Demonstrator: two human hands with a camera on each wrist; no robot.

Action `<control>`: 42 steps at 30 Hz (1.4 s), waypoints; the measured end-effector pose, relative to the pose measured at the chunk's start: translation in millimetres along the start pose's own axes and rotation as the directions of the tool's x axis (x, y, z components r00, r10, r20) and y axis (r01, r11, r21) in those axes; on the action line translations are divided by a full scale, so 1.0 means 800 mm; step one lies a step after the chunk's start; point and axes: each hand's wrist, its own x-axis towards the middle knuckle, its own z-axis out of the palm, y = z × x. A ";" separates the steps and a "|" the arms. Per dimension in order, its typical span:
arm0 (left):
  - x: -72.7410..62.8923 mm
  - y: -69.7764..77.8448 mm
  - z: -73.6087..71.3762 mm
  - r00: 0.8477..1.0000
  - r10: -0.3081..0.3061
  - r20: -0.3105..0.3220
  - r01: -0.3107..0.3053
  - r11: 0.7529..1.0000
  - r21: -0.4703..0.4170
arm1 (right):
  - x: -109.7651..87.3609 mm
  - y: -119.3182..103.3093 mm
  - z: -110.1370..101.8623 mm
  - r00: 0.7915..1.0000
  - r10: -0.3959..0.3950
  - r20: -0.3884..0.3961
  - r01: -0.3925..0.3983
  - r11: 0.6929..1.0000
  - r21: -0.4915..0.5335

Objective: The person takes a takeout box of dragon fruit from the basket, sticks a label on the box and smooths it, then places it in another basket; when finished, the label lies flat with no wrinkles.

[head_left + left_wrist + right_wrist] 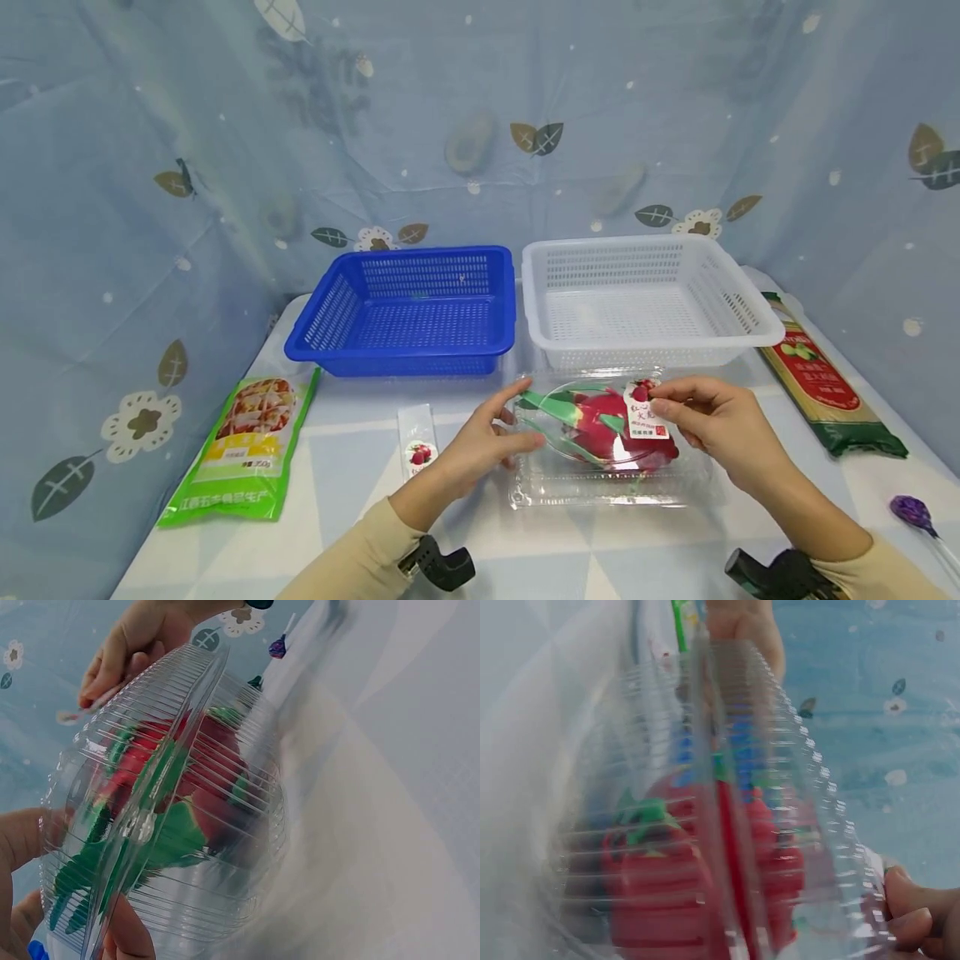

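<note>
A clear plastic clamshell box (555, 490) with a red and green dragon fruit (596, 415) inside stands in front of the white basket. My left hand (480, 442) grips its left side, thumb and fingers on either side of the edge in the left wrist view. Between the thumb and fingers of my right hand (723, 421) is a white label (647, 423) with a red fruit picture, pinched by its upper right part. That label overlaps the box lid at the right. In the right wrist view the box (712, 690) is blurred.
A blue basket (420, 365) and a white basket (660, 340) stand at the back. On the left lie a green food bag (243, 450) and a strip with a fruit label (417, 433). A pasta packet (828, 379) and a purple lollipop (912, 512) lie at right.
</note>
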 end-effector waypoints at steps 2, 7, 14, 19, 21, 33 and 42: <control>0.000 0.000 0.000 1.000 0.003 0.003 -0.003 1.000 -0.003 | 0.000 0.002 0.003 0.999 0.026 0.032 -0.024 0.997 -0.073; 0.001 -0.002 0.000 1.000 0.009 0.008 -0.009 1.000 -0.002 | 0.001 0.003 0.010 0.999 0.031 0.010 -0.029 0.979 -0.202; 0.002 -0.002 0.001 1.000 0.014 0.004 -0.014 1.000 -0.010 | 0.001 0.003 0.015 0.998 -0.053 -0.029 0.040 0.939 -0.341; 0.002 -0.003 0.003 1.000 0.025 -0.006 -0.025 1.000 -0.011 | -0.002 0.007 0.024 0.962 -0.265 -0.061 0.212 0.871 -0.444; 0.002 -0.003 0.003 1.000 0.024 -0.010 -0.024 1.000 -0.010 | -0.003 0.010 0.028 0.926 -0.373 -0.057 0.300 0.818 -0.490; 0.003 -0.001 0.003 0.999 0.032 -0.003 -0.032 0.999 -0.003 | -0.006 0.013 0.037 0.832 -0.553 -0.038 0.393 0.638 -0.662; 0.001 0.002 0.003 0.999 0.028 -0.016 -0.027 0.999 0.031 | -0.006 0.015 0.040 0.824 -0.565 -0.035 0.404 0.630 -0.663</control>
